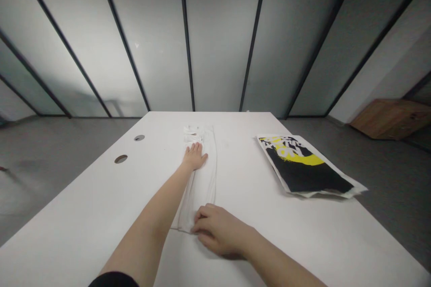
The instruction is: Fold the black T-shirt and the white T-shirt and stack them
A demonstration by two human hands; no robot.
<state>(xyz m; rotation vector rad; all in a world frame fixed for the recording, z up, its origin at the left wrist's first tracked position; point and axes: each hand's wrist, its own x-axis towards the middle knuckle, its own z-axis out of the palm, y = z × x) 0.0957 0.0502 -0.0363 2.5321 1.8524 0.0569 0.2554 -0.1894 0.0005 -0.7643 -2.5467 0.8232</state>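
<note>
Pressing open and flat, the left hand (194,157) rests on the far end of a long folded white cloth (204,184) on a white table (84,202); the curled right hand (218,231) touches its near edge, grip unclear.

On the right side of the frame lies a printed sheet (305,166) in black and yellow. Near its upper edge stand big white letters (286,146), but they are slanted and overlapping, so I cannot read any word with certainty. At the far end of the folded white cloth (198,175), small marks (193,133) are too small to read.
</note>
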